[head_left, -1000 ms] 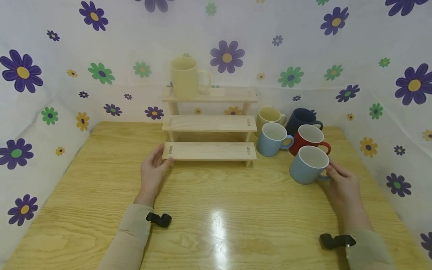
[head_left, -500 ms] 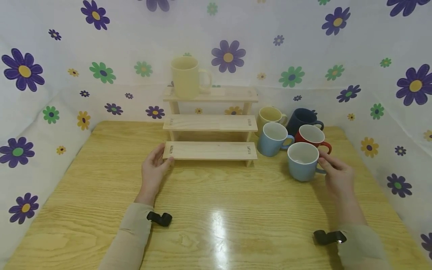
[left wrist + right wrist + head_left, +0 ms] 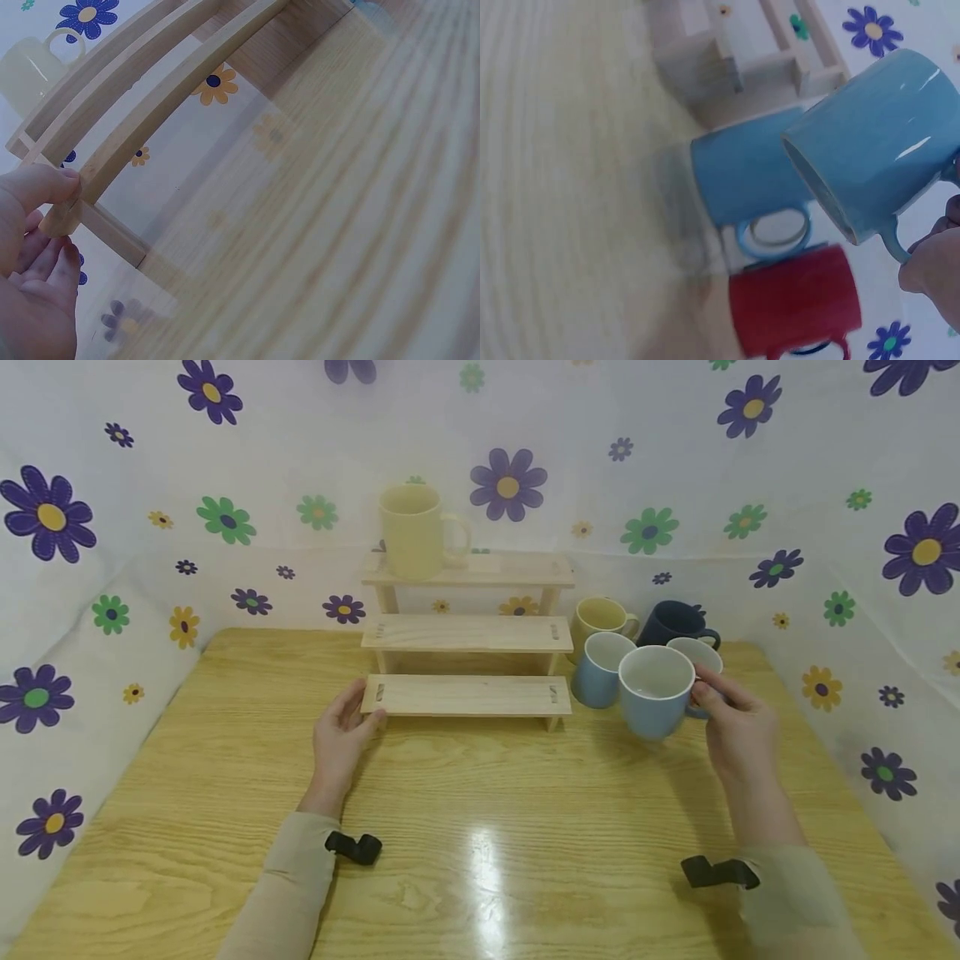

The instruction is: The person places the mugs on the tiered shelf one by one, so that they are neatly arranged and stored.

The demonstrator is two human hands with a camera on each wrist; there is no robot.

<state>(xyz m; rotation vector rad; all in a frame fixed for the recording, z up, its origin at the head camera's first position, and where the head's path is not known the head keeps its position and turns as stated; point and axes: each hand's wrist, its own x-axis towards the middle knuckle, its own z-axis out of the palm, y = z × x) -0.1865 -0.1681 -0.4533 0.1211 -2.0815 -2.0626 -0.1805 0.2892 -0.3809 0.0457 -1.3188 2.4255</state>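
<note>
My right hand (image 3: 742, 727) grips the handle of a light blue mug (image 3: 651, 706), which hangs above the table in front of the other mugs. In the right wrist view, that blue mug (image 3: 877, 142) is clear of a second blue mug (image 3: 746, 165) and a red mug (image 3: 795, 300). At the left end of a three-step wooden rack (image 3: 468, 696), my left hand (image 3: 337, 743) pinches the lowest step, thumb on top, as the left wrist view shows. On the top step stands a pale yellow mug (image 3: 412, 535), handle to the right.
Right of the rack, a yellow mug (image 3: 597, 614), a dark blue mug (image 3: 670, 625) and the second blue mug stand close together with the red one, largely hidden behind the held mug. Flowered cloth (image 3: 292, 443) surrounds the wooden table (image 3: 420, 843) at the back and sides.
My right hand has lifted the light blue mug off the table and carried it left, towards the rack. My left hand has stayed on the rack's lowest step.
</note>
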